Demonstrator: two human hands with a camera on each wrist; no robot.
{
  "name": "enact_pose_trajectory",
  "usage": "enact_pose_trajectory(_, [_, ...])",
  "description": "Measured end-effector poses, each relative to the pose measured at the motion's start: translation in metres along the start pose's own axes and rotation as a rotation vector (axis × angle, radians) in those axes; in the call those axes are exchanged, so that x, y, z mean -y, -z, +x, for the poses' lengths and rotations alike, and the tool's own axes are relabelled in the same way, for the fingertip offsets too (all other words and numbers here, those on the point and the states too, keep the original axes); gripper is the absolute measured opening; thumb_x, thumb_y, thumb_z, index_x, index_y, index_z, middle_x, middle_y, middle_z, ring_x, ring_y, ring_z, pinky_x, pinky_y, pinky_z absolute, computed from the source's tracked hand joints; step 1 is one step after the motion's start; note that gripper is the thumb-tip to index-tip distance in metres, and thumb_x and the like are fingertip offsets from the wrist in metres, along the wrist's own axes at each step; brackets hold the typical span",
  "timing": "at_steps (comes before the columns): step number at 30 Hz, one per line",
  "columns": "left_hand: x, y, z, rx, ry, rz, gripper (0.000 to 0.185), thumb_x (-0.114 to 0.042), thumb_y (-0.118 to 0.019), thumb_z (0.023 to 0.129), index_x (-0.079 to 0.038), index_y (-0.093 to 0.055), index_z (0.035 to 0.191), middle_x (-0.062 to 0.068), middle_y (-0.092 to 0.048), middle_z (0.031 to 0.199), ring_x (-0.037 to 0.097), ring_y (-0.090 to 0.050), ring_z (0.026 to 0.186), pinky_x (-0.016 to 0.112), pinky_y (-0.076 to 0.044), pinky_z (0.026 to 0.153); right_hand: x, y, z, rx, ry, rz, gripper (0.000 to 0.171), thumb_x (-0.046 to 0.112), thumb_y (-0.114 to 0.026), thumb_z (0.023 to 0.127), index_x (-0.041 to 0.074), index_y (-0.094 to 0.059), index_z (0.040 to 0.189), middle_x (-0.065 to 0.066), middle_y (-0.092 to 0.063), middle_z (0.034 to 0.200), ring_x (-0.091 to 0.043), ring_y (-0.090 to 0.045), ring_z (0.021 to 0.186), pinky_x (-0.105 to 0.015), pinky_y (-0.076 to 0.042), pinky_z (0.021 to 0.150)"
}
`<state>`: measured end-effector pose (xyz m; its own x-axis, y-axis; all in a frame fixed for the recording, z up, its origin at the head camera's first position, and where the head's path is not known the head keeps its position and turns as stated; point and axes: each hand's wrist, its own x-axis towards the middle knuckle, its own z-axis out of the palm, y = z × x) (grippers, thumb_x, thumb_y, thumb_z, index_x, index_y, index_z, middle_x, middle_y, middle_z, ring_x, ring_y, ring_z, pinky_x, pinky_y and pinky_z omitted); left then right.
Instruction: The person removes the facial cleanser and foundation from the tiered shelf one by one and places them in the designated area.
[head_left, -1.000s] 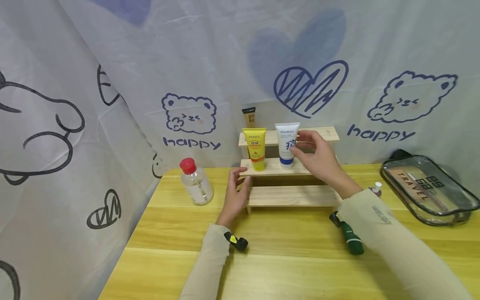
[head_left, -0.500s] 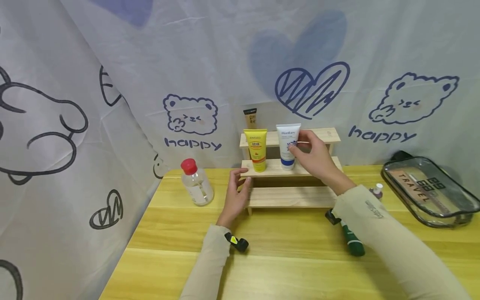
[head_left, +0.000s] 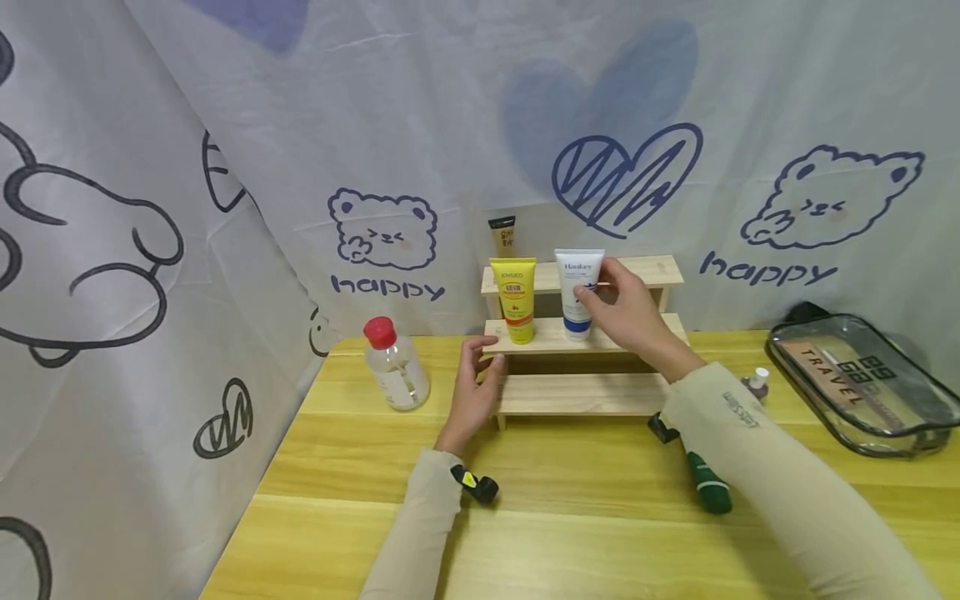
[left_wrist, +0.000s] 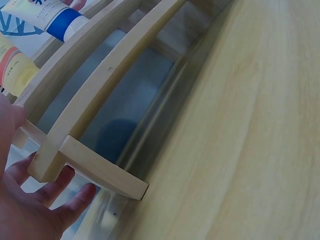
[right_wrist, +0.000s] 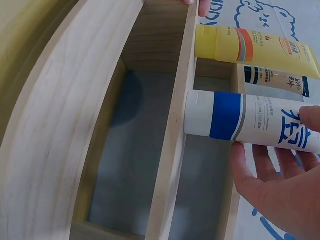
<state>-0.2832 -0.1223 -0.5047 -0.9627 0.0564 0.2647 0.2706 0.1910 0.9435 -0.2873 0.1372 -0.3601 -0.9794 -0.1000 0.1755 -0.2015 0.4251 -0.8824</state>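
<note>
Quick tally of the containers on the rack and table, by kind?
Tubes on the rack: 3: yellow tube, white and blue tube, beige tube
Clear bottle with red cap: 1
Small nail polish bottle: 1
Clear travel pouch: 1
Total: 6

Bright even light, soft shadows, edges warped
</note>
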Motion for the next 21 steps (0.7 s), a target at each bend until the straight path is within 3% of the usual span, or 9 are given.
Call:
enact_pose_trajectory(11, [0.002, 0.000, -0.004, -0.005, -0.012, 0.007, 0.033, -0.019, -0.056, 0.115, -0.014, -0.049, 0.147, 0.014, -0.050, 0.164, 0.045, -0.056, 0.144, 0.064, -0.047, 0.120, -0.016, -0.006, -0.002, -0.074, 0.114, 0.031, 0.045, 0.020, -0.063, 0.112, 0.003, -0.052, 0.153, -0.022, -0.060, 0.153, -0.043, -0.060, 0.142, -0.057, -0.050, 0.121])
enact_pose_trajectory(21, [0.000, -0.001, -0.002, -0.003, -0.025, 0.000, 0.032, -0.018, -0.056, 0.115, -0.014, -0.049, 0.146, 0.012, -0.049, 0.165, 0.044, -0.056, 0.144, 0.064, -0.047, 0.120, -0.022, -0.003, -0.009, -0.144, 0.130, 0.075, 0.046, 0.020, -0.062, 0.113, 0.002, -0.051, 0.153, -0.023, -0.060, 0.151, -0.043, -0.062, 0.140, -0.057, -0.050, 0.122])
